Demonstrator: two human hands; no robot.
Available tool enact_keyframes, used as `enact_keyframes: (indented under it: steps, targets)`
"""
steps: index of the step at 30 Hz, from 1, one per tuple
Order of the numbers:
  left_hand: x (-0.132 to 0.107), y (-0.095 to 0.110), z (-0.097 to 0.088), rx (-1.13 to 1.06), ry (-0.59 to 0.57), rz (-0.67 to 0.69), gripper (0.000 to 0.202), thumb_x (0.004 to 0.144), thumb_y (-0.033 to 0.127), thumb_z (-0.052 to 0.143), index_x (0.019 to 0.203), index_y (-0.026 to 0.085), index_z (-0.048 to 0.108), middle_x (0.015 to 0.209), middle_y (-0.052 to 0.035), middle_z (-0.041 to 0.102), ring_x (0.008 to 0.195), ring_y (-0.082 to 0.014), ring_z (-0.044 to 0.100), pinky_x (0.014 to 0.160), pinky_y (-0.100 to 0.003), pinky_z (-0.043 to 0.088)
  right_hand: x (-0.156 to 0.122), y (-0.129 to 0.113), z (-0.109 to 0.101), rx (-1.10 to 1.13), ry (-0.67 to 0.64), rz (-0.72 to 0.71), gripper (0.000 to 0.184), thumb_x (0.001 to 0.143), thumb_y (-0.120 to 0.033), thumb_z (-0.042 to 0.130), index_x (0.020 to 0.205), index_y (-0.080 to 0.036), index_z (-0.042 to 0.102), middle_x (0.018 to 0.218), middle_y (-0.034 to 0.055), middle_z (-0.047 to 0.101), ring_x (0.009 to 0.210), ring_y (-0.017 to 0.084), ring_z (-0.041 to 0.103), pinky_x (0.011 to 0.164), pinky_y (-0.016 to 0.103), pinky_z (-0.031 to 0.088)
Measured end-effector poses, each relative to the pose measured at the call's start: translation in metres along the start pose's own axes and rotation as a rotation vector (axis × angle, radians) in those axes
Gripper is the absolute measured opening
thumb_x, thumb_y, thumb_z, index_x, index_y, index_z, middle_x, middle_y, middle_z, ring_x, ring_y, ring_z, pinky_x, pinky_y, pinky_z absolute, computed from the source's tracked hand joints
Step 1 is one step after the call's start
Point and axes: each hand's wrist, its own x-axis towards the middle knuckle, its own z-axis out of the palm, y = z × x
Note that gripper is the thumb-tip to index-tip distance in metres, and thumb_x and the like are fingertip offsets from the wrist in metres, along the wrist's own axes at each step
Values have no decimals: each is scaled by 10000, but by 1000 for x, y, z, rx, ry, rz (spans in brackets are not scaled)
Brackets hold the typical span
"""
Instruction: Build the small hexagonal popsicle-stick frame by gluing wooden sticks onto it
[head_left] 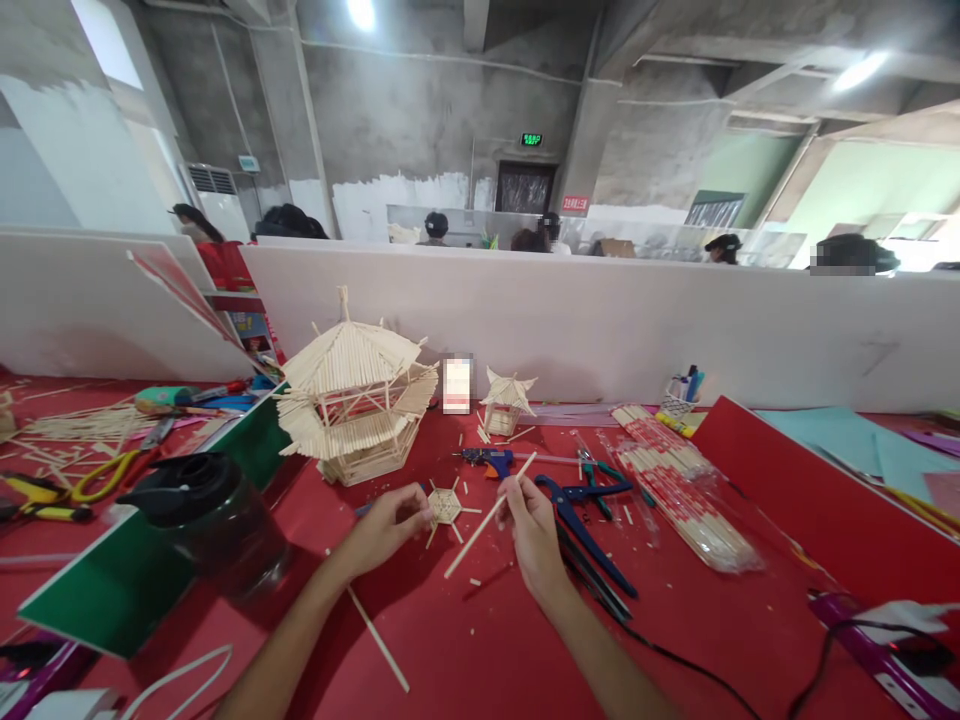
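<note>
right hand [532, 530]: fingers pinched on a thin stick [487, 518] slanting down to the near left | left hand [386, 525]: curled, fingertips gripping the hexagon frame [445, 505] lying on the red counter [495, 640] | blue cutters [589, 525] just right | large stick pavilion [352, 395] far left

Bare pale wood, matt: stick [480, 530], hexagonal frame [445, 505], pagoda model [352, 395]. Red, smooth, matt: table cover [525, 640]. Dark glossy plastic: jug [202, 510]. Clear shiny film: stick packs [690, 490]. Smooth blue plastic: shears handles [577, 500].
</note>
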Motion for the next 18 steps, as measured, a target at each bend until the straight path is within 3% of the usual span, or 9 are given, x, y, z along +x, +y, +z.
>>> enact_keyframes:
  steps: [2,4,7,9,13,18]
  targets:
    - [-3,4,-4,180,-34,19,311,893,468,538,786,177,557,698,15,575,642,-125,498,615,-227,382,1,-2,-2,-19,-15,-38,421,863,-584,586,705,-198,535,610,-35,493,537,103,459,508,220,400]
    - [-9,9,-11,335,-144,-2,253,875,422,563,812,181,607,736,5,593,675,-134,503,628,-228,369,0,-5,-1,-40,-67,-29,451,885,-606,535,685,-205,489,614,-33,488,520,102,450,492,220,392]
    - [-23,17,-26,413,-409,-152,239,712,383,732,852,197,676,748,13,587,668,-139,496,594,-222,351,-2,-5,1,-96,-166,55,487,898,-644,474,687,-206,464,596,-42,465,447,80,390,407,198,304]
    - [-32,20,-35,404,-503,-266,323,579,358,815,848,216,707,705,35,534,628,-131,466,549,-216,330,-4,-3,2,-138,-218,97,509,896,-667,453,691,-202,466,583,-48,453,422,67,355,380,187,243]
    - [-43,17,-47,468,-510,-332,285,543,355,812,787,235,728,643,44,496,580,-130,433,521,-229,305,-4,0,3,-129,-264,139,502,873,-680,475,728,-200,472,594,-51,475,421,58,347,369,176,201]
    - [-39,8,-51,442,-516,-372,101,598,286,726,661,209,712,546,40,462,543,-128,412,517,-235,285,-3,-1,4,-62,-269,214,454,852,-654,513,850,-199,512,557,-76,481,378,52,313,346,164,184]
